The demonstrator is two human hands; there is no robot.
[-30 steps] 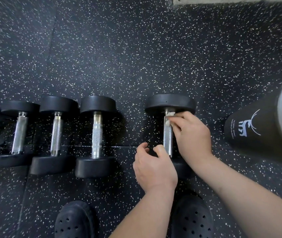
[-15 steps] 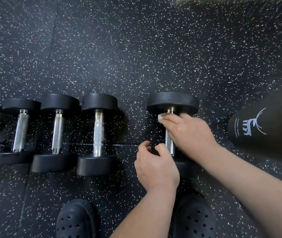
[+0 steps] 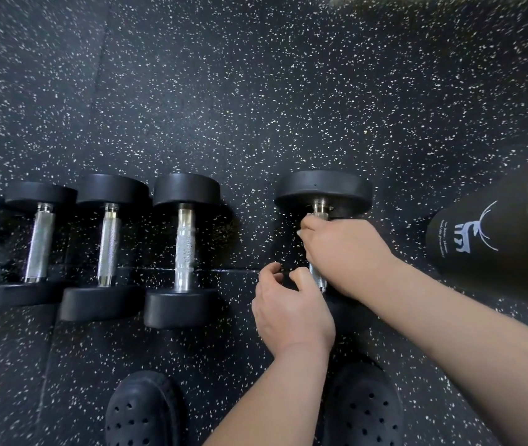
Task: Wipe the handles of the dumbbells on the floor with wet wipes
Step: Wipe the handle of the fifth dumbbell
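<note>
Chrome handle (image 3: 316,278) of the rightmost dumbbell (image 3: 322,188), on the floor (image 3: 256,91), is mostly hidden: our right hand (image 3: 346,252) grips it, perhaps over a wipe (image 3: 300,232); our left hand (image 3: 291,310) curls loosely, empty. Free floor lies beyond.

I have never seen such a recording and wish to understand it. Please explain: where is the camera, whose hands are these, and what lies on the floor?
No machine: one camera on a person's head looks down at their bare hands. The right grip, a hand, curls round the knurled chrome handle of the rightmost black rubber-headed dumbbell; a white scrap at its fingertips is probably the wet wipe. The left grip hovers beside it, loosely curled, holding nothing. Four more dumbbells lie leftward in a row on the black speckled rubber floor. At right is a black cylinder with a white deer logo; below, two black perforated clogs.
</note>
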